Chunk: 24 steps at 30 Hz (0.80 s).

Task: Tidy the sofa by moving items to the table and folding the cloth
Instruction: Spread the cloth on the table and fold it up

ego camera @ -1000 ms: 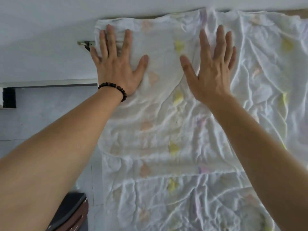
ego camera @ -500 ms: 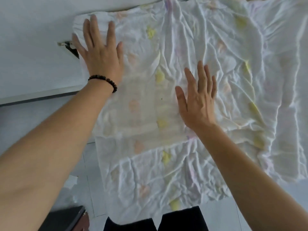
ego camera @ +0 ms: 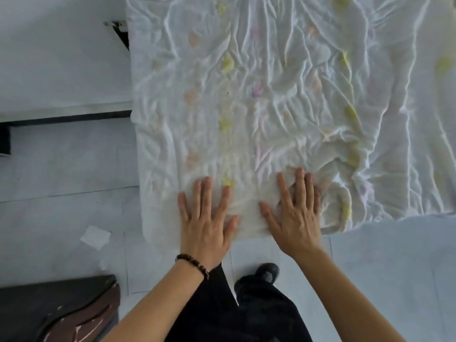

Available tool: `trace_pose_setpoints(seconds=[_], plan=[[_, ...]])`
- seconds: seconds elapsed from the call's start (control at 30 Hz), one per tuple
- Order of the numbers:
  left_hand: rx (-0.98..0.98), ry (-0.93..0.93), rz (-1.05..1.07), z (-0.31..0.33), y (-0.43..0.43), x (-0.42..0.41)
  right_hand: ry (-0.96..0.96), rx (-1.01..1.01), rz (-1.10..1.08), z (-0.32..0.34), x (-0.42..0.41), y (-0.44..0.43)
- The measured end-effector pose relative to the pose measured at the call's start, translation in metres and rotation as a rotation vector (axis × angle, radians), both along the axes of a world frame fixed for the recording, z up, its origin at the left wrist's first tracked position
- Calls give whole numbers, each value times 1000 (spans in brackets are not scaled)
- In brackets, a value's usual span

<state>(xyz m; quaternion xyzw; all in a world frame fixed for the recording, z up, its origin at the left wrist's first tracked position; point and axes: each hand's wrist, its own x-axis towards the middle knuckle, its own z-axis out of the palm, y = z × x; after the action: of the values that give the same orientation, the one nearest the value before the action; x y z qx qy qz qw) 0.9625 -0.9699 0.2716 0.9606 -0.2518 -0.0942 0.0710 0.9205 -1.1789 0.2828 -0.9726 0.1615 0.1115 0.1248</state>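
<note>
A large white cloth (ego camera: 271, 95) with faint yellow, pink and purple prints lies spread and wrinkled over a flat surface, its near edge hanging toward me. My left hand (ego camera: 207, 218), with a dark bead bracelet on the wrist, lies flat with straight fingers on the cloth's near edge. Beside it, my right hand (ego camera: 293, 213) also rests flat on the cloth near that edge, fingers spread. Neither hand grips the fabric.
A pale tiled floor (ego camera: 61, 181) lies to the left and below. A white scrap of paper (ego camera: 95, 236) sits on the floor. A dark brown piece of furniture (ego camera: 61, 309) fills the lower left corner. My dark trousers and shoe (ego camera: 266, 272) show below the hands.
Both hands slid from the cloth's far end toward me to its near edge, staying flat on the fabric. The view tilted down, showing my legs and floor.
</note>
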Motion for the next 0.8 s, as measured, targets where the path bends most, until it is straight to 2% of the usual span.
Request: trace_pose_setpoints(seconds=[0.17,0.3,0.47,0.63,0.73,0.8], plan=[[78,55,158,10,-15,-36,-37,151,144,14,-45,-38],[88,165,339,26,-57,-63,-53,295,-32,33,-95,-86],[120,242,146,44,-144,-93,-81,306,-327,47,-121,-169],[0,214,81,54,-226,-87,-95,243,-639,44,-101,-255],[-60,136,-6,49,-270,-73,-21,185,-671,35,-86,-293],[5,99,-96,39,-300,-61,1,61,-609,32,-82,-315]])
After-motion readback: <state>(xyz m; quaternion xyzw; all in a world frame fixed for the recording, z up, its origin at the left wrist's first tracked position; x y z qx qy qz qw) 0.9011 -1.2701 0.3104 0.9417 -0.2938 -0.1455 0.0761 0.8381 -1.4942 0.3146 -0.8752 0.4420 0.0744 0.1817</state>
